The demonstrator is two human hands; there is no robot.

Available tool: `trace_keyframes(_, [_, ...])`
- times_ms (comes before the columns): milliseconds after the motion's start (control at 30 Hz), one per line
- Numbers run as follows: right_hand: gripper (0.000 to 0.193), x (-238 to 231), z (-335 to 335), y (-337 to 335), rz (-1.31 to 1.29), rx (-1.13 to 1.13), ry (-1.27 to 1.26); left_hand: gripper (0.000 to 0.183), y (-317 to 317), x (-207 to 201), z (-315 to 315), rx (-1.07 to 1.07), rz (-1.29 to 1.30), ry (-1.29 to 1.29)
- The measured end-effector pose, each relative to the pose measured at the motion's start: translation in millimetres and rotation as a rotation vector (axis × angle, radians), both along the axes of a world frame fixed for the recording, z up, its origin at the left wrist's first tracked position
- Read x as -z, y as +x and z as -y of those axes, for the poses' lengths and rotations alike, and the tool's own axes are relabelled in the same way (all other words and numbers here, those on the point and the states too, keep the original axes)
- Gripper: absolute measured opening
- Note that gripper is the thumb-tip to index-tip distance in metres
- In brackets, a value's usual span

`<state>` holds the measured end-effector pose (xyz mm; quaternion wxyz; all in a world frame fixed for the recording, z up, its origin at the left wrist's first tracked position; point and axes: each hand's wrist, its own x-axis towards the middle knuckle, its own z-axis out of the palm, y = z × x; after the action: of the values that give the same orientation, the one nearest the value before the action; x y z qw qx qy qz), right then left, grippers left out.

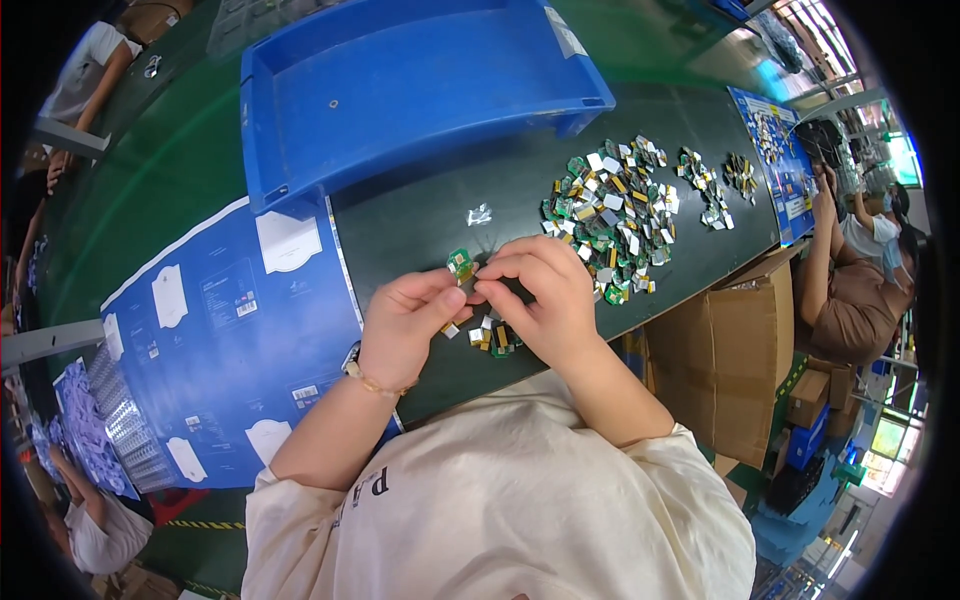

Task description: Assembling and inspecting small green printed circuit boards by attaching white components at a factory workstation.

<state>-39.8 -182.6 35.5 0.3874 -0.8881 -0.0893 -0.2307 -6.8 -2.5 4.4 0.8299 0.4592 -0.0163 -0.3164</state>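
Head view: both hands' grip pinches a small green chip (460,264); blue bin (400,110) empty.

A factory assembly workshop: a long green workbench (420,210) with a blue plastic bin (400,80), heaps of small parts (610,215), cardboard boxes (725,360) (co-workers (860,290) sit nearby).

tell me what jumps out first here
The big blue plastic bin fills the top of the dark table. Right of centre lies a heap of small green, gold and white parts. In the middle, the left hand and right hand pinch one small green part together.
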Motion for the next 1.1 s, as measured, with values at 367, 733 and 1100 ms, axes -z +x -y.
trace_keyframes(367, [0.016, 2.7, 2.8, 0.4, 0.013, -0.001, -0.063, 0.018, 1.5, 2.7, 0.5, 0.039, 0.136, 0.181])
trace_keyframes(733, [0.018, 15.7, -3.3, 2.1, 0.009, -0.037, -0.067, 0.019, 4.1, -4.1, 0.7, 0.132, 0.228, 0.443])
trace_keyframes(1100, [0.025, 10.3, -4.3, -0.7, -0.002, -0.066, 0.026, 0.024, 8.8, 4.4, -1.0, 0.010, -0.029, 0.023])
